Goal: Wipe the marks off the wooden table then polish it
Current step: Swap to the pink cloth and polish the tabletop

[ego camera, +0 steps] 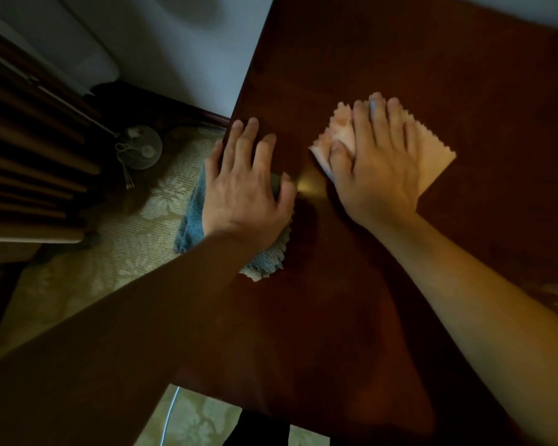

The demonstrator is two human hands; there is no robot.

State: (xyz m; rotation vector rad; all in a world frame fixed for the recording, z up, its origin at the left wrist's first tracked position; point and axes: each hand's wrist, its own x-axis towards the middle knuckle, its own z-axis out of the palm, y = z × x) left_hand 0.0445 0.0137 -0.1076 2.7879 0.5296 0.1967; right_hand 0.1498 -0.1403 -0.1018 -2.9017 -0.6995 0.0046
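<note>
Worktop [400,75] of dark wood carries both cloths: right hand [377,162] presses flat on the pink cloth [435,156] to rub, while left hand [245,188], fingers spread, pins the blue cloth [190,226] at the worktop's left edge.

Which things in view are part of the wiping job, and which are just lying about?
In the job:
wooden table
pink cloth under the right hand
blue cloth under the left hand, hanging over the table's edge

Lying about:
small fan on the floor
patterned carpet
</note>
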